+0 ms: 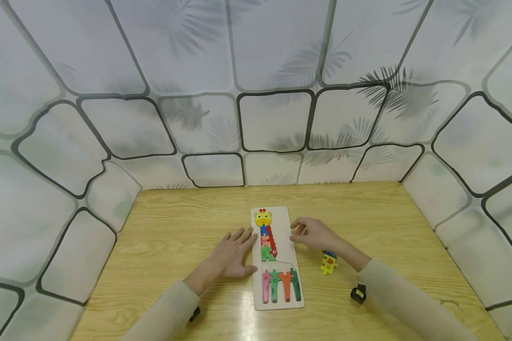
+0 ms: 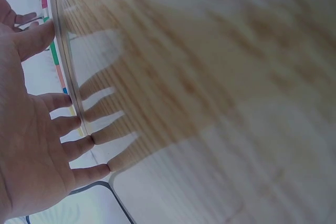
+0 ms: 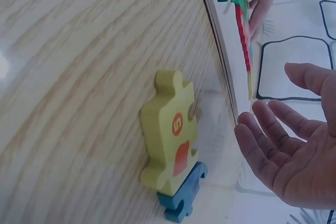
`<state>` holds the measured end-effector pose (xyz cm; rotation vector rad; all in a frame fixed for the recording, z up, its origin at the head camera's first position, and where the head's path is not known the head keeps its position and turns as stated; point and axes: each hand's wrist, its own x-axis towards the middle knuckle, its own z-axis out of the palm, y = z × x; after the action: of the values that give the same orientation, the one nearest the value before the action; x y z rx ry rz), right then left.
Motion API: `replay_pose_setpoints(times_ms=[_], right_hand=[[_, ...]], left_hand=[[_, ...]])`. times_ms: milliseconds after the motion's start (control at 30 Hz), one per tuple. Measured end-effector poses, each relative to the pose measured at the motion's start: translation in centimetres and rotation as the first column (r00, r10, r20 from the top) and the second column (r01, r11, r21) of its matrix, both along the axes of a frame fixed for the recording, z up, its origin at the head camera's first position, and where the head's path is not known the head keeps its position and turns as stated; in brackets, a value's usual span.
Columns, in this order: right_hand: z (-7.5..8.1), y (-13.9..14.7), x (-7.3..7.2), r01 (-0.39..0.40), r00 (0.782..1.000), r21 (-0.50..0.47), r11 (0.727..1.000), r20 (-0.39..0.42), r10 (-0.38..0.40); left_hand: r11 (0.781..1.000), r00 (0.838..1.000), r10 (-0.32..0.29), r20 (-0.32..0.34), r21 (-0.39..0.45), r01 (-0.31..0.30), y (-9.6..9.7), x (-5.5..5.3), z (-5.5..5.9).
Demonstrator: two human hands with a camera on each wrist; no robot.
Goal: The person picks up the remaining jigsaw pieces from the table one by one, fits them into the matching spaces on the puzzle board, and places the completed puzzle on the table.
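Note:
A pale giraffe puzzle board (image 1: pixel 285 222) lies upright between the hands. It bears a yellow head piece (image 1: pixel 262 218), blue, orange, green and red neck pieces, and a row of leg pieces (image 1: pixel 274 285). My left hand (image 1: pixel 232 255) lies with spread fingers along the board's left edge, fingertips at the rim. At the right edge my right hand (image 1: pixel 311 232) hovers with loosely bent fingers, thumb apart from them and nothing between. Below the right forearm are a yellow puzzle piece (image 3: pixel 170 129) marked with a 5 and a blue puzzle piece (image 3: pixel 184 195) against it.
The wooden table (image 1: pixel 187 208) backs onto a wall (image 1: pixel 273 123) with a stone and leaf pattern, and similar panels rise at both sides. A small black device (image 1: pixel 359 293) shows by the right sleeve, and part of another (image 1: pixel 195 313) by the left sleeve.

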<state>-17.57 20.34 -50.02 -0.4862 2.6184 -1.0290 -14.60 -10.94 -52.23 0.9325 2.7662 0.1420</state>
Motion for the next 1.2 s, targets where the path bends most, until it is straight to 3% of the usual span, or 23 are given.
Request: replay_pose_setpoints(times_ms=[467, 867, 1200], right_hand=[[-0.2, 2.6, 0.5, -0.028, 0.999, 0.029, 0.999, -0.034, 0.029], [-0.3, 4.3, 0.6, -0.133, 0.985, 0.044, 0.990, -0.110, 0.137], [-0.2, 5.3, 1.6, -0.185, 0.979, 0.058, 0.981, -0.076, 0.189]], left_hand=[[1.000, 1.000, 0.007, 0.013, -0.005, -0.007, 0.1, 0.0, 0.1], [1.000, 1.000, 0.006, 0.012, -0.005, -0.006, 0.0, 0.0, 0.2], [1.000, 1.000, -0.001, 0.003, 0.001, 0.001, -0.1, -0.1, 0.1]])
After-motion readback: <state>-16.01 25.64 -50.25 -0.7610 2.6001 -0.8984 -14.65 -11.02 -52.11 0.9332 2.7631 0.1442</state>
